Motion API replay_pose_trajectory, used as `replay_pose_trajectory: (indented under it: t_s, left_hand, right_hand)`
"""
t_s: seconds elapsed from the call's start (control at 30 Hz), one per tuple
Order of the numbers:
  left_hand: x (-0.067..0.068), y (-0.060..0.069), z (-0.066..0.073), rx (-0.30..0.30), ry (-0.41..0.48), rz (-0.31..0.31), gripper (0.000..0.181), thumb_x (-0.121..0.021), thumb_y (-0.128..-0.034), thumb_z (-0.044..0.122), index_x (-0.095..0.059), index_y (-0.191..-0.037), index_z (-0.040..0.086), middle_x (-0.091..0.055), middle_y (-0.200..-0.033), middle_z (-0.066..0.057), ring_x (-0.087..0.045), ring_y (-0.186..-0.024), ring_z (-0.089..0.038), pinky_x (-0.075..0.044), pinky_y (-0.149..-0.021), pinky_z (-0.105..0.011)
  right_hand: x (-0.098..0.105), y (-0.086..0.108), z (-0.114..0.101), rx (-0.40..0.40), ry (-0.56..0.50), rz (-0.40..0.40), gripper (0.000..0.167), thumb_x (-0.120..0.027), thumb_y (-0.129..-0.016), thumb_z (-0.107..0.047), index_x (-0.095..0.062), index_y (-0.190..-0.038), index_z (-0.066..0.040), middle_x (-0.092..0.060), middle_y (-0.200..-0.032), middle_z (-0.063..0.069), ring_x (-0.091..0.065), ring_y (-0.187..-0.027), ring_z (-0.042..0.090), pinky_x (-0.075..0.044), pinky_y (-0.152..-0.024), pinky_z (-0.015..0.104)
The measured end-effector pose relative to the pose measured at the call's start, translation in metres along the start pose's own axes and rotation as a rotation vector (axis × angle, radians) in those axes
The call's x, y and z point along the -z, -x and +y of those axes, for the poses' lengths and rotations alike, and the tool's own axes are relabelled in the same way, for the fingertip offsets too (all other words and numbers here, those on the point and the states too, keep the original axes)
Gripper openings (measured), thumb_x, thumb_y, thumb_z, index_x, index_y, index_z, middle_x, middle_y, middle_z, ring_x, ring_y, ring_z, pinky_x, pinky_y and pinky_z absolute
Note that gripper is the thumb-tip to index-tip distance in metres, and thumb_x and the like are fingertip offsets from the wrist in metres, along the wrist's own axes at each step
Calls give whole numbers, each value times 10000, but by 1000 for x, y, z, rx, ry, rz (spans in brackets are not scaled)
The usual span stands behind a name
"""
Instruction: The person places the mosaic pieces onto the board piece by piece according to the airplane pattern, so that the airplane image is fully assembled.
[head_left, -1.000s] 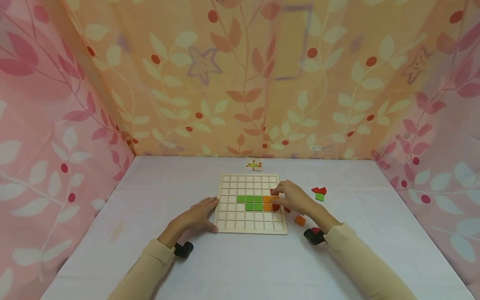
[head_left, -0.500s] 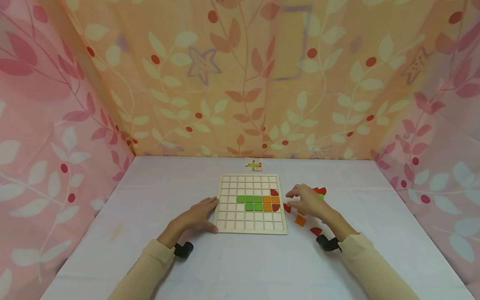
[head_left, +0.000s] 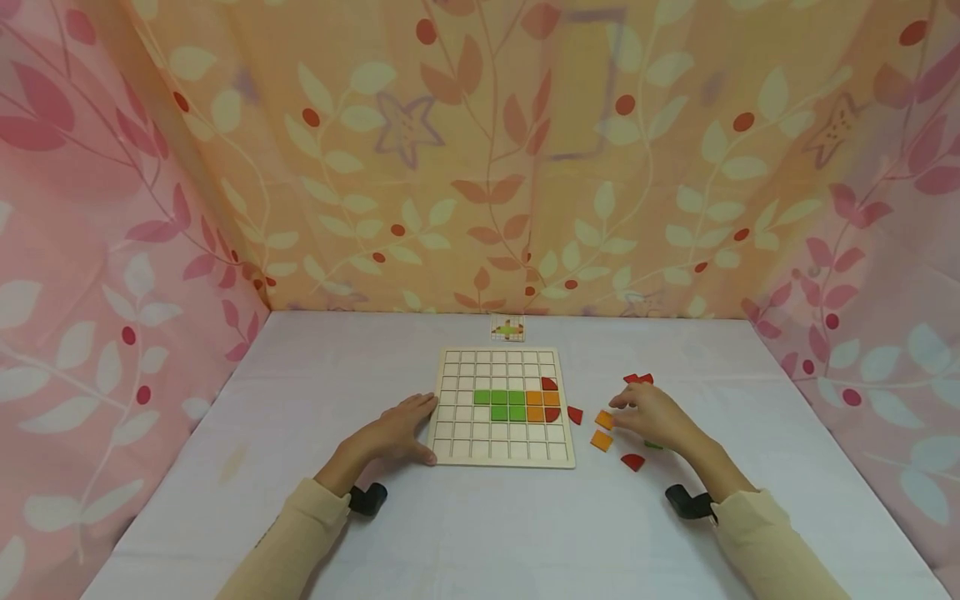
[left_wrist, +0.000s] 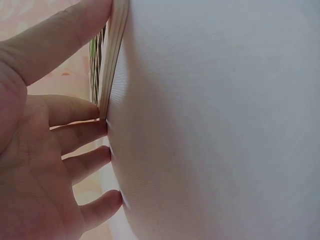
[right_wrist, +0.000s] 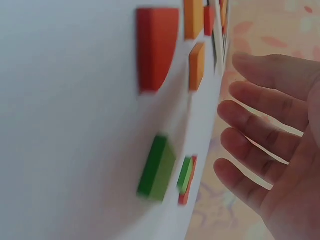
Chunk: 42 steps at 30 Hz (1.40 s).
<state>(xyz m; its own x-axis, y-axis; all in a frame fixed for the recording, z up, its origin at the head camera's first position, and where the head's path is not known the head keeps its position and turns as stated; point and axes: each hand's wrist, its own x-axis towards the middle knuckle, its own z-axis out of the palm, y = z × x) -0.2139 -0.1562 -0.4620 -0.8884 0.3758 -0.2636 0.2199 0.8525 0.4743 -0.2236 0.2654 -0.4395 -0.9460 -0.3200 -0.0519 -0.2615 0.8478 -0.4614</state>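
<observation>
A wooden grid board (head_left: 462, 433) lies flat on the table. Green squares (head_left: 498, 397), orange squares (head_left: 535, 406) and two red quarter-circles (head_left: 550, 384) sit in its cells. My left hand (head_left: 397, 429) touches the board's left edge with thumb and fingers spread; the left wrist view shows the fingertips on the edge and the cloth. Over the loose pieces right of the board hovers my right hand (head_left: 652, 417), fingers loosely extended and holding nothing in the right wrist view. Near its fingertips lies a loose orange square (head_left: 604, 420). The hand partly hides a green square (head_left: 654, 444).
More loose pieces lie about: an orange square (head_left: 601, 441), a red quarter-circle (head_left: 632, 462), another red quarter-circle (head_left: 575, 415) beside the board, and red pieces (head_left: 639, 379) farther back. A small pattern card (head_left: 507, 328) lies behind the board. Floral cloth walls surround the white table (head_left: 337, 358).
My right hand has moved off the board's right side, away to the right over the loose pieces, uncovering the orange and red pieces on the board. My left hand has stayed put.
</observation>
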Motion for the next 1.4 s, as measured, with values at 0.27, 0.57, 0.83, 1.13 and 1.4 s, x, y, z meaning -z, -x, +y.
replay_pose_trajectory:
  t_s: [0.27,0.57,0.83,1.13,1.4]
  left_hand:
    - [1,1,2,-1,2,-3,1005,-858,-716,315,-317,-1515,34,-269,-1606,-141,-191,-1500,-366,-208,-1182,-593]
    - [1,0,1,20,-13,-14,1011,-856,-720,318,-303,-1524,53,-259,-1612,-127,-182,-1506,-354,-199,-1187,-590]
    - [0,-1,1,20,-12,-8,1015,-857,-716,325,-305,-1524,56,-258,-1613,-124,-182,-1506,-354,-198,-1188,-588]
    - [2,-1,1,18,-19,-7,1018,-851,-723,339,-294,-1529,61,-250,-1615,-124,-175,-1509,-347,-196,-1191,-583]
    - [2,-1,2,15,-4,-19,1017,-850,-723,323,-293,-1525,40,-248,-1613,-141,-176,-1505,-359,-194,-1190,-584]
  right_hand:
    - [6,16,20,-40,33,-43,275,-742,-838,-177,-725,-1045,3,-702,-1008,126,-600,-960,297,-529,-871,508]
    - [14,27,34,-60,54,-98,291,-802,-774,-168,-739,-1003,1,-673,-901,46,-584,-847,192,-549,-823,441]
    - [15,33,40,-26,80,-92,256,-800,-754,-102,-740,-974,13,-637,-843,22,-514,-757,156,-466,-675,290]
    - [12,31,39,-52,90,-82,231,-787,-766,-64,-743,-976,21,-658,-862,26,-579,-806,174,-554,-777,419]
    - [10,32,37,-76,96,-89,234,-775,-774,-64,-737,-985,30,-675,-883,45,-584,-817,188,-552,-785,437]
